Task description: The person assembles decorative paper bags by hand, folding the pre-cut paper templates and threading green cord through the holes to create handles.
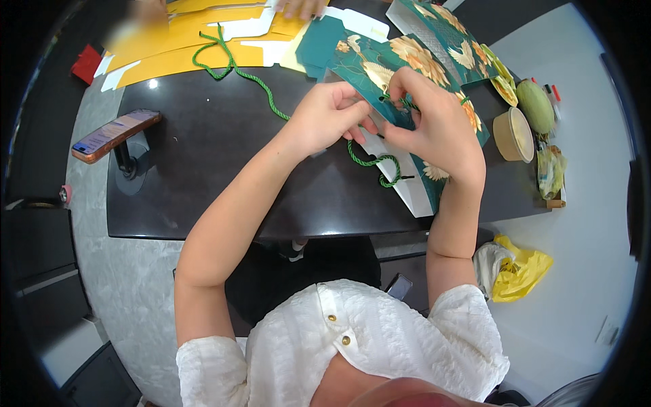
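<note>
White blouse (366,339) lowest in view; above it, both hands meet on a teal flowered paper bag (380,74) on the dark table (224,149). Left hand (325,115) fingers pinch the green cord (373,161); right hand (434,125) fingers clamp the bag's edge. Cord could slip from its hole if the grip eases. Yellow flat card sheets (183,47) lie beyond the bag.

A phone (115,134) leans on a stand at the left of the dark table (224,183). Yellow card sheets (183,41) lie at the far edge, with another person's hand (298,8) on them. At the right sit a tan bowl (513,134) and a green fruit (536,105). A yellow bag (519,271) lies on the floor.
</note>
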The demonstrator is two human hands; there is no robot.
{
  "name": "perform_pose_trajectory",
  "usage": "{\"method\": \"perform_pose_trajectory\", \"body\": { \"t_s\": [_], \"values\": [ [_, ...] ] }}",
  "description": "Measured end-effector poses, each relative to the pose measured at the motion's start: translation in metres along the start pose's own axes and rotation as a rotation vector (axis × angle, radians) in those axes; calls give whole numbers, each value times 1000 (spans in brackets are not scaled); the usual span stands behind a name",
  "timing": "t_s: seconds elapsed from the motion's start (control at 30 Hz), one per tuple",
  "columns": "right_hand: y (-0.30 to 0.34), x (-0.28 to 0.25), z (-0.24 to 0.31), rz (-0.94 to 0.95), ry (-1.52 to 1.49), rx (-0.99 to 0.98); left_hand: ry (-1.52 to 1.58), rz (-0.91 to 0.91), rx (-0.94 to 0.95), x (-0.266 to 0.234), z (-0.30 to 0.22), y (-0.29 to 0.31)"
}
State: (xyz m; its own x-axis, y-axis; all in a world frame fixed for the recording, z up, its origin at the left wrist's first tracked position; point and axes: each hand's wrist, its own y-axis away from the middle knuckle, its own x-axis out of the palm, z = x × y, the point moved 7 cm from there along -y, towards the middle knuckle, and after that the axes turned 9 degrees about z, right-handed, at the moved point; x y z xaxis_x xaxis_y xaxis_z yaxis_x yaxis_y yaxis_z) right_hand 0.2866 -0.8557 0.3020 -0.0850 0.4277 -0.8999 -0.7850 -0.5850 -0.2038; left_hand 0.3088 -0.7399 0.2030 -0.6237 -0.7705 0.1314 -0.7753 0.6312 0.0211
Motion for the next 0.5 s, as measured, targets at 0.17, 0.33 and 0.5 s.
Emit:
{"method": "perform_pose_trajectory", "body": {
  "t_s": [0.17, 0.33, 0.5],
  "values": [
    [-2, 1, 7, -16, 118, 41, -85, -77, 99, -2, -1, 1],
    [2, -17, 0, -131, 101, 38, -569, -134, 109, 0, -6, 3],
    [-4, -4, -7, -164, 20, -21, -243, -172, 41, -11, -8, 4]
  ]
}}
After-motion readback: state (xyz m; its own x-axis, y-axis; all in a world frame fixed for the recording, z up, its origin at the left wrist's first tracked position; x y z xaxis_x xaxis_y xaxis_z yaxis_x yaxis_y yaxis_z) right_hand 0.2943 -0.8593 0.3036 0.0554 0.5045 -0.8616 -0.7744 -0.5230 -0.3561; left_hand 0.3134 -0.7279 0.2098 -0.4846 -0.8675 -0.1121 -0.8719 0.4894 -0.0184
